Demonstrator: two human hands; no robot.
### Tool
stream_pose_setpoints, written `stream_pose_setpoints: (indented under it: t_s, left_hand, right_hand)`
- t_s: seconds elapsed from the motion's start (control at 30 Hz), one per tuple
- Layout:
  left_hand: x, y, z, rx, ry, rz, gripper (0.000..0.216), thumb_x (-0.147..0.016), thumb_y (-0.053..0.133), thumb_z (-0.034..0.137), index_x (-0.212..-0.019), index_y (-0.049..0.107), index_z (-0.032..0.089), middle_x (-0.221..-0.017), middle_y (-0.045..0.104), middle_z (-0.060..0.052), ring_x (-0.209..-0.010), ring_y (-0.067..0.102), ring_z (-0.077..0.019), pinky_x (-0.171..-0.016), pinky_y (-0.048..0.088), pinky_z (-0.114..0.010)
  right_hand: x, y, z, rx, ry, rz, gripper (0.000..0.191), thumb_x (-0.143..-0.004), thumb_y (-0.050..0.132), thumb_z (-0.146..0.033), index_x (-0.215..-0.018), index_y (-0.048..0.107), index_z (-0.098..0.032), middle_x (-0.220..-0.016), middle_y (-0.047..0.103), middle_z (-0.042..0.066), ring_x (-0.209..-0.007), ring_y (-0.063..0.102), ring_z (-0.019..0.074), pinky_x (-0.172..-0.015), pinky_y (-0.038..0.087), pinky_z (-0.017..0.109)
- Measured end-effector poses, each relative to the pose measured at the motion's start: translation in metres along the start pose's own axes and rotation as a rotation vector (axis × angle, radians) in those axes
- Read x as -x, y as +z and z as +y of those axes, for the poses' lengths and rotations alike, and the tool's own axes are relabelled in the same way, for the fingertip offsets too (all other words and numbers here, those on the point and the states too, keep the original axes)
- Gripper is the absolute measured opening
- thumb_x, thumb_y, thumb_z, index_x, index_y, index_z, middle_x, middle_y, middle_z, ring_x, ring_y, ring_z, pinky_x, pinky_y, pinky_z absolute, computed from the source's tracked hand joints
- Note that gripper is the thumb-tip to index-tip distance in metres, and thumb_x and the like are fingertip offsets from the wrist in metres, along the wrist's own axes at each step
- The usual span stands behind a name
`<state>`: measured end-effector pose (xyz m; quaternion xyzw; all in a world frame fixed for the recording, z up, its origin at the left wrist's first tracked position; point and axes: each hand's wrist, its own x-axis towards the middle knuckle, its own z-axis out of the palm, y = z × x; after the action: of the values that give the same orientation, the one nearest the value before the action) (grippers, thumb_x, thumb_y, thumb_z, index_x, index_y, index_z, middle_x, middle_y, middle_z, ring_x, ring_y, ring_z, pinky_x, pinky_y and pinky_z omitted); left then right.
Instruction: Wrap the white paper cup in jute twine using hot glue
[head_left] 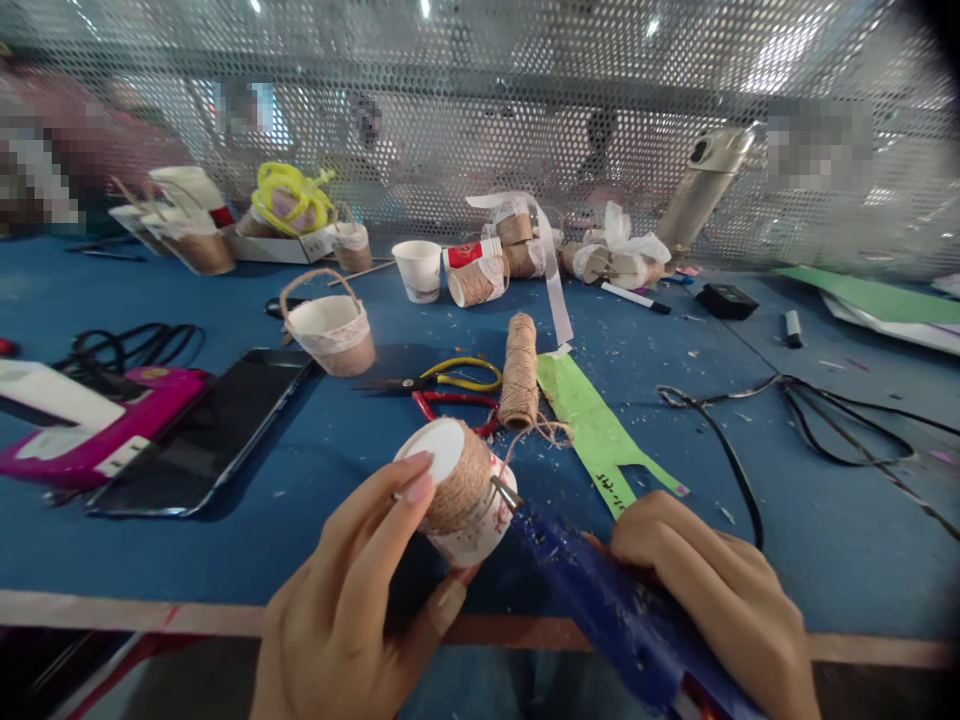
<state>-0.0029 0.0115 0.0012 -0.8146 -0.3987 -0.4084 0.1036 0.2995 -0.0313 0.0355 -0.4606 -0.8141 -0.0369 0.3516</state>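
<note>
My left hand (352, 590) is closed around a paper cup (459, 490) held on its side, partly wrapped in brown twine. My right hand (720, 590) grips a blue glue gun (600, 590), and its metal nozzle touches the twine on the cup. A strand of twine runs from the cup to a twine spool (519, 372) lying on the blue table (300, 480). Just beyond the cup lie red-handled and yellow-handled scissors (450, 385) and a green paper strip (592, 425).
A twine-wrapped cup basket (331, 325), a black phone (214, 430) and a pink device (90, 425) are at left. More cups, ribbon and twine rolls line the back by a perforated metal screen (480, 110). Black cables (795, 410) trail at right.
</note>
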Motion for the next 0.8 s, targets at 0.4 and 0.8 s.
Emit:
stream_pose_setpoints:
  t_s: [0.4,0.8]
  left_hand:
    - [0.0074,-0.0012,-0.0056,0.02,-0.013,-0.043,0.083,-0.123,0.072,0.035,-0.196,0.033,0.038,-0.17,0.077,-0.009,-0.145,0.085,-0.0276,-0.11,0.08,-0.036]
    - [0.0026,0.0004,-0.0015,0.018,0.003,-0.011,0.081,-0.124,0.07,0.034,-0.197,0.033,0.034,-0.167,0.075,-0.01,-0.147,0.083,-0.0252,-0.112,0.078,-0.031]
  right_hand:
    - [-0.0002,-0.0015,-0.002,-0.007,-0.022,0.005,0.019,-0.123,0.058,-0.019,-0.108,0.051,-0.029,-0.085,0.062,-0.005,-0.06,0.063,0.0079,-0.06,0.052,0.019]
    - [-0.0018,0.0,-0.0012,0.022,-0.004,-0.008,0.021,-0.125,0.057,-0.019,-0.107,0.051,-0.028,-0.086,0.062,-0.006,-0.062,0.063,0.0071,-0.062,0.053,0.018]
